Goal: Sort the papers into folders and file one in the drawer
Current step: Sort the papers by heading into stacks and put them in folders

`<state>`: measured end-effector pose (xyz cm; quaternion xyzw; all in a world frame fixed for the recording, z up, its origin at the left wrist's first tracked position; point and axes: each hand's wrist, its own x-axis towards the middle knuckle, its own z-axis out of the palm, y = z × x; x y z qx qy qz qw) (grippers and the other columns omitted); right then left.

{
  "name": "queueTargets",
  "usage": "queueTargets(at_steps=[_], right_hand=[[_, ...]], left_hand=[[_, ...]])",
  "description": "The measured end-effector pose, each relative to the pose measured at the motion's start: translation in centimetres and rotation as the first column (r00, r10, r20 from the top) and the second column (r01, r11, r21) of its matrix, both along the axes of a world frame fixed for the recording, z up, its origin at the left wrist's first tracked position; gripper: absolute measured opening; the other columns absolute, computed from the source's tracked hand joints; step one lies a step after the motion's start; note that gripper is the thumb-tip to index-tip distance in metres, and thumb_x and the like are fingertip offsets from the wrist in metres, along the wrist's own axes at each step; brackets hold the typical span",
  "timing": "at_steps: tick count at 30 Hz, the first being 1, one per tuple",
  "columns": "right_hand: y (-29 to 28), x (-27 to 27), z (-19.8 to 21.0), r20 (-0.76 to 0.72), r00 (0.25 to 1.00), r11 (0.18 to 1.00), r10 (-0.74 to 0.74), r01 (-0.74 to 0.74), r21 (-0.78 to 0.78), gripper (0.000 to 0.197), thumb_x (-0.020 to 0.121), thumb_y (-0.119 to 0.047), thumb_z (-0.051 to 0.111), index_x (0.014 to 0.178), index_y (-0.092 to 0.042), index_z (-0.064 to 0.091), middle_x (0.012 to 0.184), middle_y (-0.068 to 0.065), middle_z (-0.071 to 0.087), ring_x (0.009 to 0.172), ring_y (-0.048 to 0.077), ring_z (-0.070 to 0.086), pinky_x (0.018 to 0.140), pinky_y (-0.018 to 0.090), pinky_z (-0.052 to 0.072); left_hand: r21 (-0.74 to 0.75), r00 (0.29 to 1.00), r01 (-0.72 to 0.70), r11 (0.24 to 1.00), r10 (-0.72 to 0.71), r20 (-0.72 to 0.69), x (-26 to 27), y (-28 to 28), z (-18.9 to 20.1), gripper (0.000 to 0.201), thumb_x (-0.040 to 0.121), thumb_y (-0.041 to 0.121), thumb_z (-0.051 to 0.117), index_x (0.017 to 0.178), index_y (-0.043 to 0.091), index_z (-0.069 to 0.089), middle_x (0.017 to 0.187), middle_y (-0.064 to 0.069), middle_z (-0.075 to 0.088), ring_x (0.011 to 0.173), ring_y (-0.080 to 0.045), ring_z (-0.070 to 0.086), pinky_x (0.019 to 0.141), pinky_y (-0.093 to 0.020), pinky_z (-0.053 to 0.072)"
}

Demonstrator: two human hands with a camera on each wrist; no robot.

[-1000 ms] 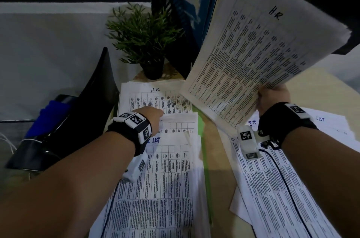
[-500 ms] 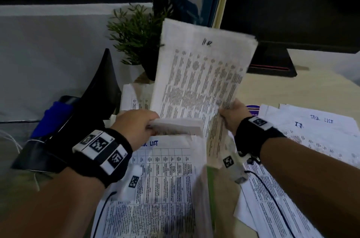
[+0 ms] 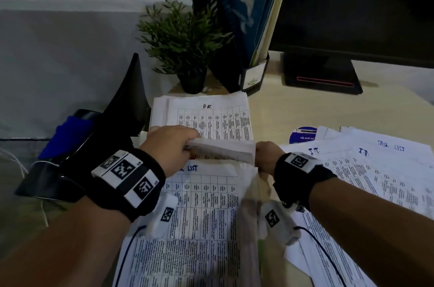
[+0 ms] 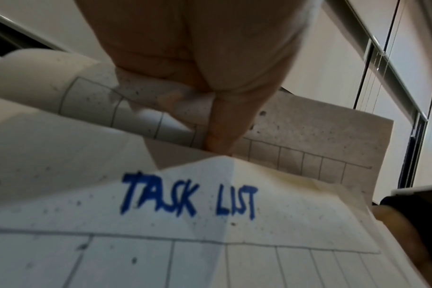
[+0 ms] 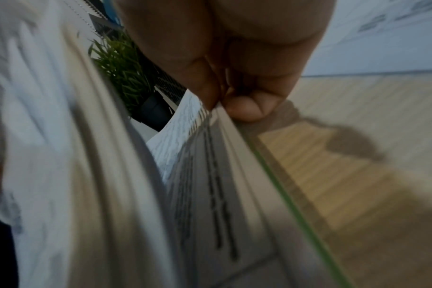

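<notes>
Worktop (image 3: 305,108): pale wood, papers spread across it.
Task List stack (image 3: 199,216): front centre, under both wrists.
H.R. stack (image 3: 211,120): flat behind it, near edge lifted.
Left grip (image 3: 171,146): curled, pinching that edge's left end.
Right grip (image 3: 266,155): pinching its right end.
Plant (image 3: 185,40): behind.

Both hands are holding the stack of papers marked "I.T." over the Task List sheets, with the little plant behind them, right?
Not quite. The stack gripped by the left hand and right hand is marked "H.R.", as the head view shows. It does lie over the Task List sheets, with the plant behind.
</notes>
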<state>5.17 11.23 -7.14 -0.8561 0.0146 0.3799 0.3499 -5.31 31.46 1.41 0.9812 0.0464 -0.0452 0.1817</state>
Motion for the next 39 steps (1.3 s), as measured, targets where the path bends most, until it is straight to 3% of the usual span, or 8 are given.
queueTargets(at_steps=[4, 9, 12, 16, 20, 24, 29, 39], right_hand=[[-0.1, -0.5, 0.4, 0.004, 1.0, 1.0, -0.011, 0.011, 0.018, 0.011, 0.085, -0.007, 0.06, 0.089, -0.014, 0.066, 0.107, 0.016, 0.067, 0.096, 0.029, 0.066, 0.085, 0.042, 0.055], [-0.2, -1.1, 2.2, 0.061, 0.998, 0.996, -0.033, 0.037, -0.077, 0.026, 0.085, -0.006, 0.059, 0.063, -0.019, 0.054, 0.059, -0.002, 0.057, 0.051, 0.012, 0.053, 0.042, 0.016, 0.042], [-1.5, -1.2, 2.2, 0.058, 0.993, 0.993, -0.101, 0.104, -0.047, 0.013, 0.082, -0.009, 0.063, 0.071, -0.015, 0.061, 0.055, 0.004, 0.064, 0.053, 0.022, 0.061, 0.06, 0.03, 0.057], [-4.8, -1.9, 3.6, -0.002, 0.985, 0.985, -0.174, 0.174, 0.007, 0.02, 0.082, -0.005, 0.064, 0.064, -0.006, 0.056, 0.063, 0.02, 0.064, 0.06, 0.032, 0.061, 0.074, 0.048, 0.057], [-11.5, -2.9, 5.7, -0.069, 0.969, 0.964, -0.236, 0.225, -0.143, 0.022, 0.09, -0.019, 0.062, 0.076, -0.003, 0.055, 0.072, 0.012, 0.058, 0.056, 0.022, 0.051, 0.053, 0.029, 0.046], [-19.2, -3.5, 7.2, 0.079, 0.997, 0.878, -0.013, 0.049, -0.475, 0.035, 0.091, -0.038, 0.058, 0.092, -0.003, 0.062, 0.098, 0.012, 0.062, 0.098, 0.03, 0.06, 0.075, 0.031, 0.046], [-25.2, -5.9, 6.0, 0.097, 0.993, 0.791, -0.07, 0.114, -0.602, 0.106, 0.061, -0.06, 0.078, 0.142, -0.01, 0.031, 0.143, 0.018, 0.032, 0.127, 0.036, 0.041, 0.104, 0.044, 0.04], [-25.3, -9.7, 3.9, 0.118, 0.992, 0.736, 0.043, 0.049, -0.675, 0.143, 0.04, -0.071, 0.08, 0.147, -0.018, 0.001, 0.143, 0.014, 0.027, 0.131, 0.039, 0.033, 0.104, 0.051, 0.038]], left_hand=[[-0.004, 1.0, -0.005, 1.0, 0.005, 0.003, -0.1, 0.2, -0.1, 0.021, 0.08, 0.009, 0.063, 0.089, 0.028, 0.063, 0.074, 0.014, 0.051, 0.082, -0.012, 0.049, 0.088, -0.032, 0.038], [0.026, 0.999, 0.003, 1.0, -0.002, -0.038, 0.9, 0.5, -1.4, 0.022, 0.081, 0.015, 0.065, 0.079, 0.033, 0.052, 0.072, 0.014, 0.05, 0.082, -0.014, 0.052, 0.085, -0.032, 0.037], [0.086, 0.994, -0.004, 0.996, 0.014, -0.108, 2.1, 0.0, -2.8, 0.013, 0.086, 0.026, 0.062, 0.078, 0.026, 0.052, 0.071, 0.013, 0.05, 0.082, -0.013, 0.053, 0.091, -0.035, 0.035], [0.208, 0.973, -0.024, 0.978, 0.071, -0.221, 3.5, -0.8, -4.0, 0.027, 0.085, 0.025, 0.058, 0.11, 0.035, 0.055, 0.104, 0.014, 0.06, 0.108, -0.014, 0.053, 0.099, -0.037, 0.023], [0.36, 0.95, 0.008, 0.933, 0.105, -0.294, 4.6, -0.9, -4.2, 0.065, 0.079, 0.044, 0.065, 0.135, 0.048, 0.032, 0.136, 0.012, 0.049, 0.127, -0.019, 0.04, 0.104, -0.045, 0.02], [0.468, 0.982, -0.002, 0.883, 0.09, -0.165, 4.3, -1.9, -3.9, 0.085, 0.069, 0.053, 0.074, 0.139, 0.044, 0.027, 0.146, 0.01, 0.03, 0.13, -0.025, 0.032, 0.104, -0.048, 0.026], [0.513, 0.975, -0.014, 0.859, 0.124, -0.182, 3.4, -4.0, -2.8, 0.065, 0.081, 0.035, 0.066, 0.138, 0.038, 0.034, 0.144, 0.005, 0.029, 0.129, -0.025, 0.031, 0.104, -0.043, 0.028], [-0.044, 0.86, 0.052, 0.998, -0.067, -0.506, 0.8, -21.2, -2.9, 0.026, 0.087, 0.04, 0.062, 0.082, 0.014, 0.058, 0.077, -0.007, 0.052, 0.071, -0.021, 0.052, 0.064, -0.027, 0.042]])
